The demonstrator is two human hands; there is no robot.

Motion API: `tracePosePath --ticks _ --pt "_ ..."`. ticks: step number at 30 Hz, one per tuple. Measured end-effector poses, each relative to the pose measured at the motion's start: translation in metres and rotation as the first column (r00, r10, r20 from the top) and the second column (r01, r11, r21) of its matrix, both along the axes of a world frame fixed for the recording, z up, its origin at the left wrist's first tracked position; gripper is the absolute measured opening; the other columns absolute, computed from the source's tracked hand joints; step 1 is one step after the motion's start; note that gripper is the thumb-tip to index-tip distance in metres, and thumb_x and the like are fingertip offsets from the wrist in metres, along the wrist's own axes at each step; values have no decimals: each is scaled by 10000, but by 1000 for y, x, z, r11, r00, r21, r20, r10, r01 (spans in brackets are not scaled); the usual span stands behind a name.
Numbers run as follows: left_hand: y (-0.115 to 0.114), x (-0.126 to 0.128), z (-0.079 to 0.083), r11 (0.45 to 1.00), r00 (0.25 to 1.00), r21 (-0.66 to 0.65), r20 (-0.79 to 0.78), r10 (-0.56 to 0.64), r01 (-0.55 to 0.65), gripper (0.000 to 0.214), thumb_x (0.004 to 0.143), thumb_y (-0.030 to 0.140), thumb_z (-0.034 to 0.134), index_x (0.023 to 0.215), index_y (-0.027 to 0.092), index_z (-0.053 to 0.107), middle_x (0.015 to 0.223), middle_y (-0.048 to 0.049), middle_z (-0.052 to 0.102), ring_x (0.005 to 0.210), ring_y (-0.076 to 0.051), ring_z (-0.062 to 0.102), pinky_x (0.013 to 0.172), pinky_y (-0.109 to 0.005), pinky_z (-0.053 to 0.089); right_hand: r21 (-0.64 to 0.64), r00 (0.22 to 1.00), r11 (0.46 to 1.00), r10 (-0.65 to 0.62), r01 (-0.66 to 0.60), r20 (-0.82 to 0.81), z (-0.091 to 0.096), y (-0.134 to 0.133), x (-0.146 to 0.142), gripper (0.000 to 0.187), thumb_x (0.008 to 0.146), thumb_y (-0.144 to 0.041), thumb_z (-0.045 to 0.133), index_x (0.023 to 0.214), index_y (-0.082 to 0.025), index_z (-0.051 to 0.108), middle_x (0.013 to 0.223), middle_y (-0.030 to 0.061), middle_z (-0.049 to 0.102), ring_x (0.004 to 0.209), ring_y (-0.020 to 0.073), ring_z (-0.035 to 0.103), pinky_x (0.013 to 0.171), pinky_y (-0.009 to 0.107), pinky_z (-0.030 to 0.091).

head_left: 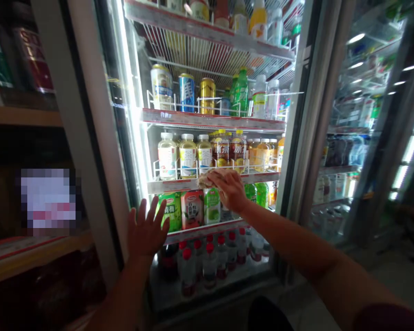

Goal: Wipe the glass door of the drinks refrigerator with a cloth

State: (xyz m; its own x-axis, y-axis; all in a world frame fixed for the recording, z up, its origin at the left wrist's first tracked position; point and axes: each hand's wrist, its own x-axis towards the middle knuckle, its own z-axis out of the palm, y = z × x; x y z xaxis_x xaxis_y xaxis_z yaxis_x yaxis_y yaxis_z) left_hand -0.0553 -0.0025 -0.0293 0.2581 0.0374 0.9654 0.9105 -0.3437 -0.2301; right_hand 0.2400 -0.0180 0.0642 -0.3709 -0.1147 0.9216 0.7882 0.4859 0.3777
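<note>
I face a lit drinks cooler with its glass door (326,115) swung open to the right. My right hand (230,187) reaches inside and presses a crumpled cloth (210,177) against the front rail of a middle shelf (179,185), fingers closed over it. Above that rail stand pale tea bottles (188,155). Just below it are green and red drink cartons (192,209). My left hand (146,228) is spread flat, fingers apart, against the cooler's left frame near the carton shelf.
Higher shelves carry cans (186,93) and green bottles (240,90). Red-capped bottles (207,259) fill the bottom shelf. A dark wooden shelf unit (24,117) stands on the left. More glass-fronted coolers (372,119) continue on the right.
</note>
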Motion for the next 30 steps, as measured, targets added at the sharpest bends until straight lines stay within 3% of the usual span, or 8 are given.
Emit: tracePosePath --ticks 3,6,13,17,20,23,26,30 --pt "-1 0 0 1000 1000 -7 -11 2 -2 758 982 258 594 1624 333 199 1629 -34 292 1540 -276 187 1274 -523 136 -5 1000 1000 4 -4 -2 -4 0 -17 394 977 -188 552 1348 -289 634 1257 47 669 1128 225 564 984 383 473" --pt "-1 -1 0 1000 1000 -10 -16 18 -18 757 985 250 592 1627 320 195 1631 -37 282 1545 -265 171 1280 -509 119 -11 986 1000 -5 7 168 -2 0 -34 328 1000 -249 551 1309 -270 659 1249 25 687 1127 212 553 960 373 453" --pt "0 -2 -1 1000 1000 -18 -6 17 -17 762 984 263 607 1626 324 202 1631 -46 308 1545 -279 180 1274 -511 123 -66 983 990 -117 127 139 36 5 -70 352 1043 -253 482 1373 -309 591 1389 -16 610 1162 189 519 979 371 417" --pt "3 -2 -3 999 1000 -34 15 -19 19 748 983 272 602 1620 346 216 1627 -34 321 1543 -285 188 1278 -523 117 -112 919 966 -181 233 349 51 -2 -86 377 1076 -301 396 1432 -351 511 1464 -53 547 1216 172 506 997 360 416" --pt "3 -2 -4 997 998 -63 40 -38 41 723 992 312 567 1613 394 206 1643 26 271 1540 -292 195 1284 -548 127 -65 867 966 -192 249 460 83 -4 -90 402 1093 -288 312 1436 -380 500 1490 -89 522 1236 164 497 1024 355 409" --pt "2 -2 -5 996 999 -80 40 -31 35 713 1000 332 540 1610 416 181 1648 59 235 1538 -299 196 1279 -572 145 -63 921 959 -247 277 302 119 0 -89 444 1072 -222 336 1457 -385 487 1501 -58 504 1273 203 474 1022 388 418" --pt "0 -1 -5 998 1000 -66 27 -9 10 723 1001 297 552 1620 374 185 1638 11 273 1543 -284 178 1276 -555 151 -92 956 953 -281 289 88 132 5 -87 459 1037 -207 417 1470 -341 488 1495 12 498 1285 259 463 1033 432 417" --pt "-2 -2 -3 999 1000 -41 1 -22 22 729 993 267 583 1619 340 218 1616 -45 334 1540 -294 186 1268 -550 147 -48 929 957 -263 285 259 123 5 -78 470 1033 -213 423 1476 -364 466 1490 1 498 1273 249 472 1041 430 412"
